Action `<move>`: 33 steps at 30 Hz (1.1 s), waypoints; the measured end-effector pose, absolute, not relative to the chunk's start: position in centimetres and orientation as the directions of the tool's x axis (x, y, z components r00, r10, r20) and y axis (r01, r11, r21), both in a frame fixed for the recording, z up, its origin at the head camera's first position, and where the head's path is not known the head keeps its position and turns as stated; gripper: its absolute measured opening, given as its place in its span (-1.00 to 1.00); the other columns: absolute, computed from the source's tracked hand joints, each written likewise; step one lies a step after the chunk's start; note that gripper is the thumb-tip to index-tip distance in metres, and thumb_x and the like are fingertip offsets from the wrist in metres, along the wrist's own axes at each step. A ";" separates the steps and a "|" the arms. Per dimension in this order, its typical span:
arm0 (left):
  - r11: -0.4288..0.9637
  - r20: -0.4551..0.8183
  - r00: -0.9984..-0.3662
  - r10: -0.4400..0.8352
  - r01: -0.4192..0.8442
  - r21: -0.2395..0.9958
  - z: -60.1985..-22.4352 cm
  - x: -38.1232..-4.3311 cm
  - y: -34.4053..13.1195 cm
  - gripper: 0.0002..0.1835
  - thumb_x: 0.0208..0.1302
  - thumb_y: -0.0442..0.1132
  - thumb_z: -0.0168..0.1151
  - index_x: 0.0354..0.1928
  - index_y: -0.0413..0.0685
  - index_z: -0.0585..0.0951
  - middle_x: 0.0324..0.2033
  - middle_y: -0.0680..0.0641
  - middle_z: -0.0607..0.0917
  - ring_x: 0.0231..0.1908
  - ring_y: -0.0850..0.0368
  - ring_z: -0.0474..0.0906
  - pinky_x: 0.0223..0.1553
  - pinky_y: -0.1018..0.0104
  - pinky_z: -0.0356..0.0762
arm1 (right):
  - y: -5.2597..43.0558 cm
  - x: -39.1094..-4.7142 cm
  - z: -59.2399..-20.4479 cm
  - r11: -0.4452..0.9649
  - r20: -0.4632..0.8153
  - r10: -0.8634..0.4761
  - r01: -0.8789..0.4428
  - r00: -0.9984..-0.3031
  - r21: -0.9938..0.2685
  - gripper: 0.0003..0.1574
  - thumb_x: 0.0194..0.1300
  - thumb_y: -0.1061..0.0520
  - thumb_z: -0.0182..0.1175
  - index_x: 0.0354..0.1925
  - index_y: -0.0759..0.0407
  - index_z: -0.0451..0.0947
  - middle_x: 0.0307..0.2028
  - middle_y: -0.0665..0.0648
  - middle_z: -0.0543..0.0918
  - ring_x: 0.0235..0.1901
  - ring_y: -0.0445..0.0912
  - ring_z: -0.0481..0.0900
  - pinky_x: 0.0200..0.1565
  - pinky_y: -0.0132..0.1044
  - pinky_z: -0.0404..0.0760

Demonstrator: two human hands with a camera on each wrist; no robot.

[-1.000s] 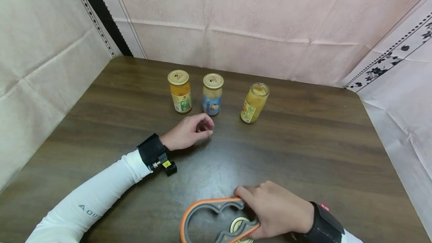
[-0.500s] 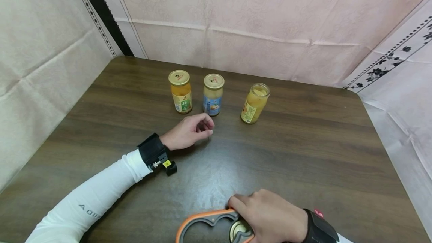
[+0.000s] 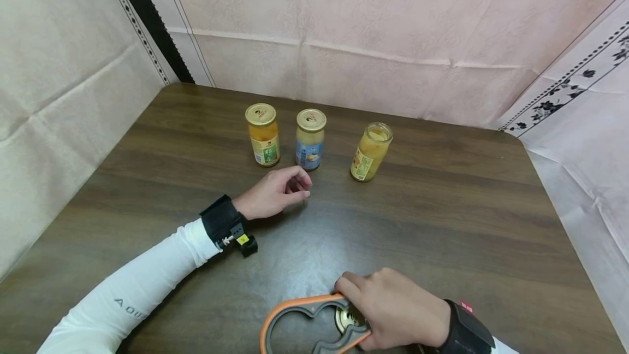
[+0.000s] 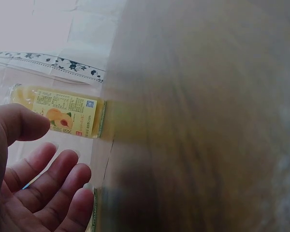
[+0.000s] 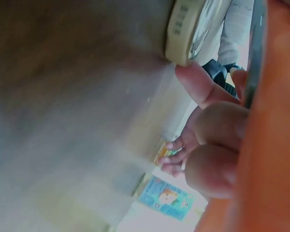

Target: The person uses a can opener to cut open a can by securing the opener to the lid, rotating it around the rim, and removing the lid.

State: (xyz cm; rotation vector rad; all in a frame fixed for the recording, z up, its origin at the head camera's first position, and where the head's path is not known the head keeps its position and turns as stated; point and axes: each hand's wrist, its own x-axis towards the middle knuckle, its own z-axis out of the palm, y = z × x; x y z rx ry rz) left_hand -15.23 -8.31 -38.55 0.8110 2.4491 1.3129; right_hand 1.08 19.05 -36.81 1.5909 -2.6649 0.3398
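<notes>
Your right hand (image 3: 393, 310) is curled round the two arms of an orange-and-grey jar opener (image 3: 314, 302), whose rounded loop points out to the left of your knuckles. Between the opener's arms, seen from above, a gold lid (image 3: 345, 318) shows close against your hand; the right wrist view has one of your fingertips at its edge.

Your left hand (image 3: 270, 193) rests low over the wooden table (image 3: 442, 223), well ahead and to the left of your right one. It holds nothing: the fingers are loosely curled, the thumb a little apart from them.

Three glass jars stand beyond that left hand. Just past its fingers is the blue-labelled jar (image 3: 309, 141), filled with something pale yellow and capped with a gold lid; whether your fingers touch its glass is hard to tell from here. Beyond the back of your hand stands the orange jar (image 3: 263, 135), also capped, its contents deep orange above a yellow-and-green label. Off to the right of your fingertips, apart from the other two, is the open jar (image 3: 372, 152): its mouth is uncovered, with yellow pieces inside, and its label carries a peach picture.
</notes>
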 end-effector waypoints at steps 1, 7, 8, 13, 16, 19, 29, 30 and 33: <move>0.441 0.043 -0.815 0.578 0.356 0.824 -38.5 -15.2 -8.3 -0.83 0.41 -0.22 0.28 -0.03 -0.03 0.58 -0.17 0.02 0.70 -0.13 0.16 0.61 -0.15 0.27 0.59 | 19.1 1.0 -36.8 0.464 0.122 -0.865 -0.869 -0.486 -0.175 -0.34 -0.10 -0.28 0.50 -0.15 -0.07 0.42 -0.43 -0.28 0.43 -0.63 -0.47 0.26 -0.58 -0.62 0.23; 0.440 0.039 -0.813 0.581 0.354 0.826 -38.5 -15.3 -8.4 -0.83 0.42 -0.21 0.27 -0.03 -0.02 0.58 -0.16 0.01 0.69 -0.13 0.15 0.60 -0.13 0.26 0.60 | 19.5 0.0 -36.3 0.535 0.021 -0.835 -0.822 -0.549 -0.196 -0.31 -0.15 -0.17 0.53 -0.10 -0.06 0.42 -0.41 -0.27 0.41 -0.63 -0.47 0.16 -0.57 -0.62 0.19; 0.438 0.039 -0.812 0.582 0.354 0.826 -38.5 -15.3 -8.4 -0.83 0.42 -0.21 0.27 -0.02 -0.02 0.58 -0.16 0.01 0.69 -0.13 0.15 0.60 -0.13 0.26 0.60 | 19.6 -0.2 -36.2 0.548 0.003 -0.829 -0.813 -0.560 -0.195 -0.30 -0.14 -0.17 0.53 -0.08 -0.06 0.42 -0.40 -0.26 0.42 -0.63 -0.46 0.16 -0.58 -0.62 0.20; 0.438 0.038 -0.813 0.581 0.352 0.827 -38.3 -15.3 -8.4 -0.83 0.42 -0.21 0.27 -0.02 -0.02 0.58 -0.15 0.00 0.69 -0.12 0.14 0.60 -0.13 0.24 0.59 | 19.7 -1.4 -35.8 0.607 -0.040 -0.791 -0.774 -0.611 -0.179 -0.25 -0.17 -0.17 0.55 -0.06 -0.03 0.40 -0.40 -0.22 0.43 -0.65 -0.43 0.20 -0.60 -0.56 0.23; 0.443 0.038 -0.818 0.574 0.349 0.826 -38.3 -15.3 -8.5 -0.81 0.42 -0.21 0.27 -0.01 -0.05 0.58 -0.15 0.00 0.69 -0.11 0.14 0.60 -0.13 0.23 0.59 | 19.7 -2.1 -35.9 0.635 -0.037 -0.768 -0.755 -0.639 -0.161 -0.23 -0.19 -0.16 0.56 -0.07 -0.01 0.39 -0.39 -0.20 0.43 -0.65 -0.42 0.22 -0.61 -0.54 0.25; 0.448 0.036 -0.825 0.564 0.342 0.826 -38.3 -15.4 -8.6 -0.81 0.42 -0.21 0.27 -0.01 -0.08 0.58 -0.15 -0.01 0.69 -0.11 0.13 0.61 -0.12 0.22 0.59 | 19.8 -2.7 -36.1 0.656 -0.022 -0.751 -0.741 -0.660 -0.143 -0.22 -0.21 -0.15 0.57 -0.07 0.00 0.39 -0.36 -0.18 0.42 -0.64 -0.41 0.25 -0.61 -0.53 0.26; 0.468 0.021 -0.834 0.551 0.329 0.820 -38.2 -15.6 -8.9 -0.81 0.41 -0.20 0.28 0.00 -0.03 0.58 -0.14 0.00 0.70 -0.10 0.13 0.61 -0.12 0.22 0.59 | 19.6 -4.8 -36.6 0.687 0.068 -0.719 -0.722 -0.692 -0.084 -0.24 -0.22 -0.13 0.59 -0.10 -0.01 0.41 -0.41 -0.18 0.42 -0.64 -0.39 0.26 -0.61 -0.50 0.23; 0.468 0.020 -0.835 0.550 0.328 0.820 -38.3 -15.6 -8.9 -0.81 0.41 -0.20 0.28 0.00 -0.03 0.58 -0.14 0.00 0.70 -0.10 0.13 0.61 -0.12 0.22 0.59 | 19.5 -4.9 -36.6 0.690 0.061 -0.716 -0.718 -0.695 -0.090 -0.25 -0.21 -0.12 0.58 -0.10 -0.01 0.41 -0.41 -0.18 0.42 -0.64 -0.38 0.26 -0.61 -0.50 0.23; 0.472 0.017 -0.838 0.546 0.324 0.820 -38.2 -15.6 -9.1 -0.82 0.41 -0.21 0.28 -0.01 -0.02 0.58 -0.14 -0.01 0.70 -0.10 0.13 0.61 -0.10 0.22 0.59 | 19.5 -5.0 -36.5 0.697 0.049 -0.709 -0.709 -0.704 -0.105 -0.26 -0.19 -0.12 0.58 -0.09 -0.01 0.42 -0.40 -0.18 0.45 -0.62 -0.39 0.30 -0.59 -0.51 0.27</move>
